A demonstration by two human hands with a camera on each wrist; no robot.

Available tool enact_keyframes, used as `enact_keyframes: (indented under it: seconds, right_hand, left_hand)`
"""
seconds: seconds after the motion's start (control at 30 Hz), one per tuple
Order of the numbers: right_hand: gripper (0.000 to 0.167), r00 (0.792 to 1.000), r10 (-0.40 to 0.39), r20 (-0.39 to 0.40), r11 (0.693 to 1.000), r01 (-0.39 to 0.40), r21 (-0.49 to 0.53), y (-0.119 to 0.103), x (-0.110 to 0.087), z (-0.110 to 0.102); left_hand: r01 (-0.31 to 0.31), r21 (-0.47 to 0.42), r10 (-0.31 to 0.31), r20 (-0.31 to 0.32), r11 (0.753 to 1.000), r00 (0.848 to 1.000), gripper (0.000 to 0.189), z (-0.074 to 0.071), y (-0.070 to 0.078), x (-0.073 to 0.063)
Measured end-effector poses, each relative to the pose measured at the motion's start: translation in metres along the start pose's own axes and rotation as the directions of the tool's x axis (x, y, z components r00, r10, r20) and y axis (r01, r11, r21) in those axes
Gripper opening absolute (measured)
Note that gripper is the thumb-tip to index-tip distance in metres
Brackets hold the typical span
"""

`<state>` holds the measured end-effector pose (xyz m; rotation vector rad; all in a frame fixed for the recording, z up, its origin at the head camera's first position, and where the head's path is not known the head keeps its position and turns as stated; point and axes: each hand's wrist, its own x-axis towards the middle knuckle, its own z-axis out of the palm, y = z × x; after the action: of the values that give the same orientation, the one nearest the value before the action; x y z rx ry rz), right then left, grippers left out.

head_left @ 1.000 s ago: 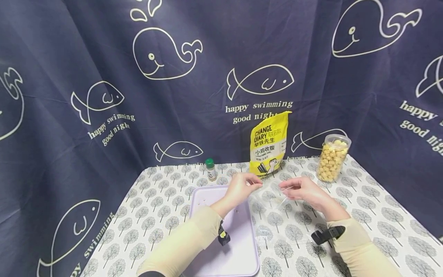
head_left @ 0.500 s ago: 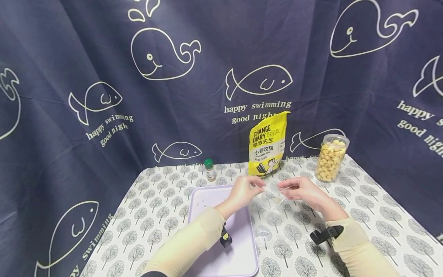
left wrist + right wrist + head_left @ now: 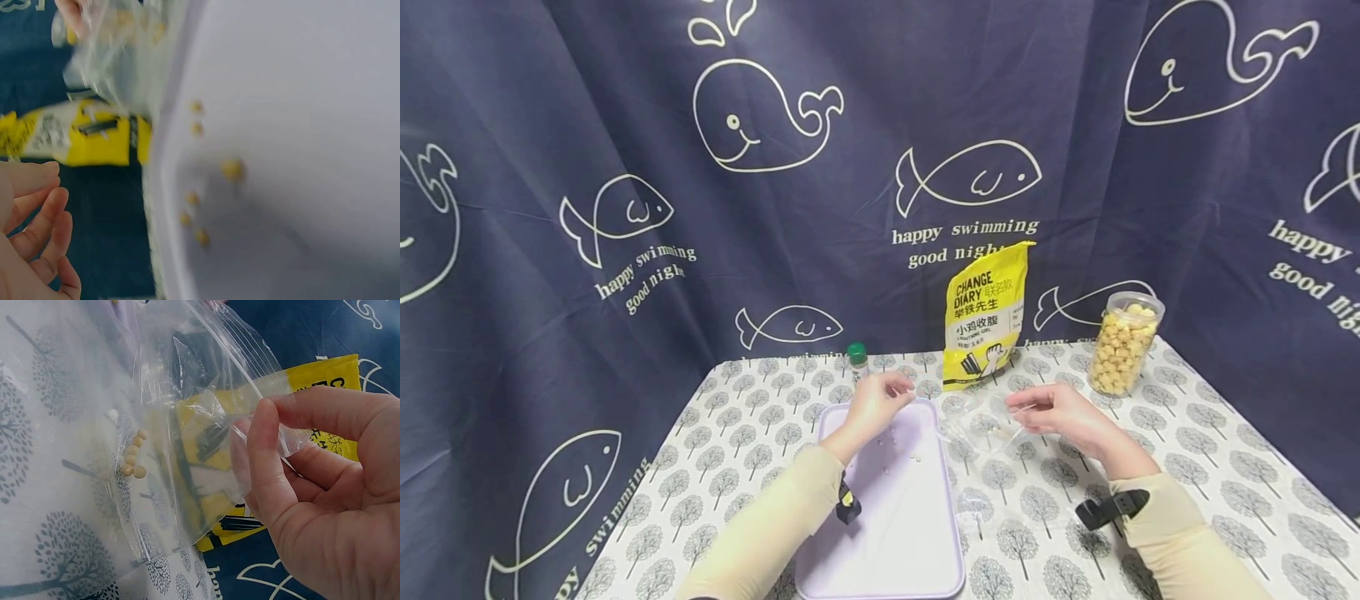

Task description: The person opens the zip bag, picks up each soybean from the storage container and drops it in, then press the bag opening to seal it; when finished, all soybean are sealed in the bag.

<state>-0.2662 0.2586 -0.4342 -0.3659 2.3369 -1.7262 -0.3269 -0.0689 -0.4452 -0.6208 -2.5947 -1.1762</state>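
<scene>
The relaxed left hand has shifted from the clear bag to above the tray. The right hand alone pinches the bag.

Curtained nook, room unclear: whale-print curtain, tree-print tablecloth.

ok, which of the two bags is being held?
The clear plastic bag: the right hand pinches it near its zip strip. The yellow bag, printed with writing, stands untouched farther back.
</scene>
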Motion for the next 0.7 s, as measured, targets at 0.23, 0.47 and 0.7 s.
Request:
enact_keyframes:
  seconds: [0.23, 0.47, 0.7]
  right_hand:
    - [0.042, 1.0, -0.012, -0.005, 1.0, 0.012, 0.004, 0.003, -0.001, 0.001]
    - [0.041, 1.0, -0.019, 0.005, 1.0, 0.019, 0.014, 0.003, -0.001, 0.003]
    - [0.041, 1.0, -0.016, -0.013, 1.0, 0.016, -0.008, 0.004, 0.001, 0.003]
  left_hand:
    - [0.081, 0.112, -0.087, 0.051, 0.99, 0.995, 0.008, -0.007, -0.026, -0.009]
    - [0.146, 0.169, -0.17, 0.138, 0.975, 0.976, 0.007, -0.004, -0.041, -0.019]
    - [0.137, 0.156, -0.166, 0.187, 0.978, 0.968, 0.008, -0.001, -0.047, -0.021]
